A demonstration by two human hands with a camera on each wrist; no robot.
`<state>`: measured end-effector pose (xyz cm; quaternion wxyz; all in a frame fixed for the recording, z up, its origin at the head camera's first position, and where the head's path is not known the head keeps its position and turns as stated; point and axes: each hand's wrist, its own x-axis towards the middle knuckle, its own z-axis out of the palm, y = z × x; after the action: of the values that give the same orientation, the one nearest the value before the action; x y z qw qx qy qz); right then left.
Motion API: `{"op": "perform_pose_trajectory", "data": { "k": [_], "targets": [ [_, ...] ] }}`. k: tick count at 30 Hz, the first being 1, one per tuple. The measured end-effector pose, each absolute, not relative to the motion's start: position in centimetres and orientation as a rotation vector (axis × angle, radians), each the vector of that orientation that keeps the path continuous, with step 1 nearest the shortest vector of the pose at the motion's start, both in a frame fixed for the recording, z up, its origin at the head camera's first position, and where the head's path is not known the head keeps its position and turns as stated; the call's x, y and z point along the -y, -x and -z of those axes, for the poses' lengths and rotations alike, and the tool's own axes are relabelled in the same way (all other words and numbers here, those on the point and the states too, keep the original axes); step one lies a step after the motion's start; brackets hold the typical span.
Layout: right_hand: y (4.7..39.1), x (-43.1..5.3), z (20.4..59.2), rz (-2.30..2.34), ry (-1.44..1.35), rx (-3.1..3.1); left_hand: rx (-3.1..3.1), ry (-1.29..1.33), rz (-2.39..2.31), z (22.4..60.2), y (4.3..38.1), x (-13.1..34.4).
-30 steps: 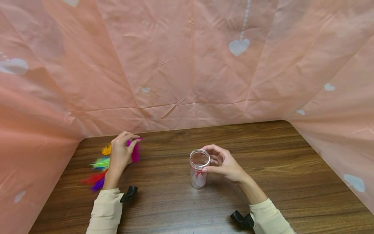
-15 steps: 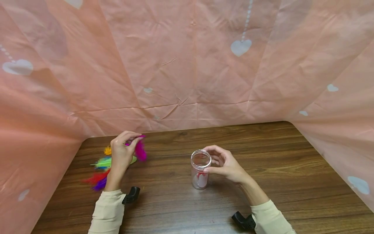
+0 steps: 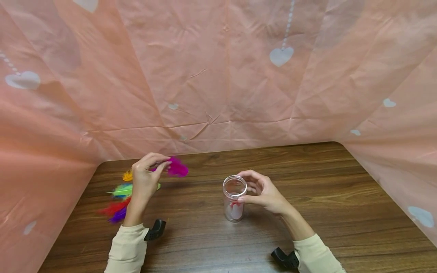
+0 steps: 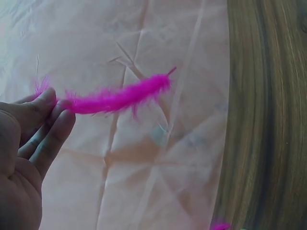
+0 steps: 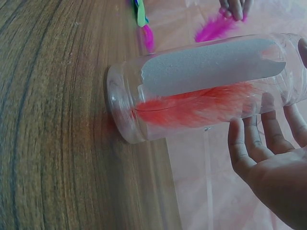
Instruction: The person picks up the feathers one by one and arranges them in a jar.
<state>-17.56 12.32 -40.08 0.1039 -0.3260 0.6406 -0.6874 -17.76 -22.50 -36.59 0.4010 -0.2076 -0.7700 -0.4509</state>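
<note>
Right hand curls thumb and fingers round a clear jar near its rim; left hand pinches a magenta feather between thumb and fingertips. Pink sheeting hangs behind and to both sides of the wooden bench. On it the uncovered jar stands upright, probably best steadied by a light hold with its base flat. The magenta feather is in the air left of the jar, its bare quill at the free end; a soft pinch, without rolling the fingertips, should spare the barbs and limit any swinging.

Counted: one jar, bearing one white label and containing one red-orange feather; one feather pinched. Around the left wrist lie at least six more: one green feather, one red feather, one purple feather, one yellow feather, one blue feather, mostly covered, and a second magenta one. Others may be hidden.
</note>
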Motion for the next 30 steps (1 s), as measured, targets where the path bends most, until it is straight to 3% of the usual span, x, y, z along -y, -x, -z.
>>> {"op": "perform_pose_trajectory", "data": {
  "k": [30],
  "targets": [
    [17.8,-12.2,40.1,2.018,0.996,-1.914,1.879,0.561,1.364,35.2,16.7,20.7]
  ]
}}
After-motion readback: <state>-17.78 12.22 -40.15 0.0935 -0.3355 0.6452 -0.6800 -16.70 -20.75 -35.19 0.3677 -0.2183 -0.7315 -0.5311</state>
